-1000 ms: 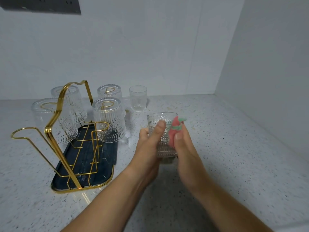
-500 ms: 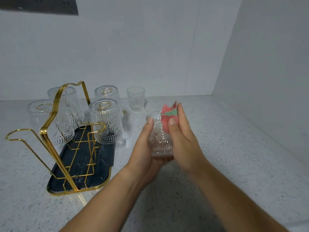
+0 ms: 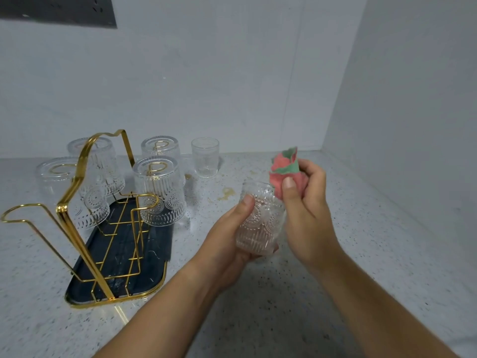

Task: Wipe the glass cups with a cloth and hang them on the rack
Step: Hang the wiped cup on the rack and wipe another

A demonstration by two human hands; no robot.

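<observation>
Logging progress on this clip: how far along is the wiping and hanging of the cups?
Done: four cups hang upside down on the gold rack. In hand: the left hand holds a fifth cup while the right hand grips the cloth just above its mouth. Left: hang this cup, then wipe and hang the upright cup standing on the counter; two rack pegs look free.

No text, label, brand or number can be read on the held glass cup (image 3: 259, 223), the hung glass cups (image 3: 161, 195), the gold rack (image 3: 78, 241), the cloth (image 3: 285, 171) or the wall panel (image 3: 56, 10).
</observation>
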